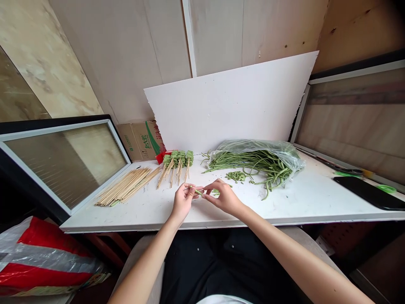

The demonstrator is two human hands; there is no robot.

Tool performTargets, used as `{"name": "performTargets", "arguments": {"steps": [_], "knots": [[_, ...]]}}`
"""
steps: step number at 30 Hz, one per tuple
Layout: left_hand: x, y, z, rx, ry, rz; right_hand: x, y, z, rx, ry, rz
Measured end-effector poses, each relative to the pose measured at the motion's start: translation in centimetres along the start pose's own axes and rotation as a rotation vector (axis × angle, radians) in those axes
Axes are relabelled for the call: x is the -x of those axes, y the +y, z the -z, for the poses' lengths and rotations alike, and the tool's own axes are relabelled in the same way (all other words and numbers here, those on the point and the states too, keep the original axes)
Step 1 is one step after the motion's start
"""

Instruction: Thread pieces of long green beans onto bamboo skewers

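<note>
Over the near middle of the white table, my left hand [184, 198] is closed on a short piece of green bean [198, 192]. My right hand [224, 196] pinches at the other end of the same piece, thumb and finger together. A few cut bean pieces [215, 192] lie just behind the right hand. Beyond them sits a small pile of bean trimmings [236, 175]. Behind my left hand are several finished skewers of beans [179, 158], their sticks pointing toward me. A bundle of bare bamboo skewers [125, 186] lies to the left.
A clear plastic bag [284, 152] of long green beans [243, 161] lies at the back right. On the right are a black phone [368, 192], scissors [343, 169] and a green ring [386, 188]. A cardboard box [139, 141] and a white board [228, 109] stand behind. Framed glass panels flank the table [152, 215].
</note>
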State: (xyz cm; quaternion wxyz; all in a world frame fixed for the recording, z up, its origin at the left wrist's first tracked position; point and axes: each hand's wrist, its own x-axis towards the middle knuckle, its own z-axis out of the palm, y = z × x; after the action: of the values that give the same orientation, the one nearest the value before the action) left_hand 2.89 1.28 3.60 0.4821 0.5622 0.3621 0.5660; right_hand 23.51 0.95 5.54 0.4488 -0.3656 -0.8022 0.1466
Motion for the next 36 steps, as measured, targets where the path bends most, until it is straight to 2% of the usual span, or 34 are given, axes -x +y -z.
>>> {"name": "performTargets", "arguments": {"steps": [4, 11, 15, 21, 27, 36], "knots": [[0.1, 0.2, 0.1, -0.082, 0.024, -0.026, 0.3, 0.0, -0.7, -0.047, 0.015, -0.051], [0.2, 0.0, -0.4, -0.099, -0.05, 0.002, 0.4, -0.8, -0.5, -0.032, -0.002, 0.212], [0.2, 0.2, -0.1, -0.109, -0.114, 0.027, 0.2, -0.6, -0.5, -0.013, 0.01, 0.259], [0.1, 1.3, 1.2, -0.277, -0.309, 0.056, 0.0, 0.5, -0.2, 0.014, 0.097, 0.229], [0.6, 2.9, 0.8, -0.463, -0.271, -0.066, 0.0, 0.6, -0.2, 0.035, 0.064, 0.268], [1.3, 4.1, 0.5, -0.626, -0.274, -0.111, 0.0, 0.1, -0.2, -0.03, 0.089, 0.265]]}}
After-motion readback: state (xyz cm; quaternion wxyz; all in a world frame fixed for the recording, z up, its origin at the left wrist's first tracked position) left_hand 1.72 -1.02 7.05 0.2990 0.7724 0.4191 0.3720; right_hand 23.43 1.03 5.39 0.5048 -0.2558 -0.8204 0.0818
